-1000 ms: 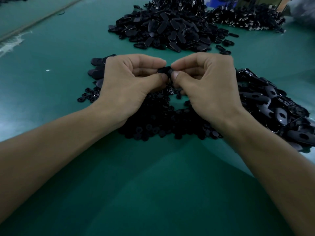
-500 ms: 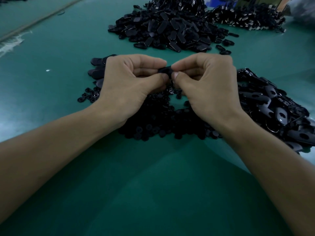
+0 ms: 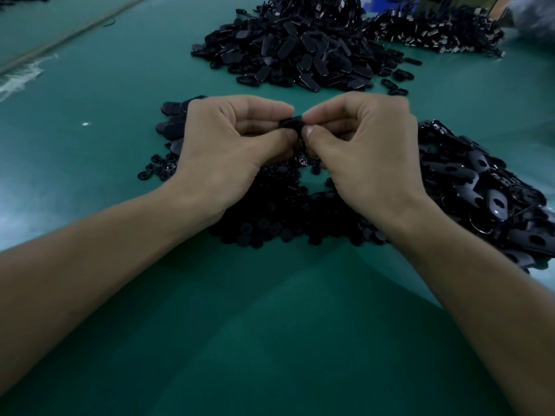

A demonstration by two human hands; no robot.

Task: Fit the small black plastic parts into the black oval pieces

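My left hand [image 3: 228, 151] and my right hand [image 3: 363, 154] meet at the middle of the head view, fingertips together. Between them they pinch one black oval piece [image 3: 290, 123], mostly hidden by thumbs and forefingers. Whether a small part sits in it cannot be seen. Under my hands lies a heap of small black plastic parts [image 3: 285, 217]. Black oval pieces with holes [image 3: 486, 193] are piled to the right of my right hand. A few oval pieces [image 3: 172, 127] lie just left of my left hand.
A large mound of black oval pieces [image 3: 294, 52] rises at the back centre, with another dark pile [image 3: 435, 34] behind it to the right. The green table mat [image 3: 270, 340] stretches towards me. A few small parts [image 3: 159, 169] are scattered at the left.
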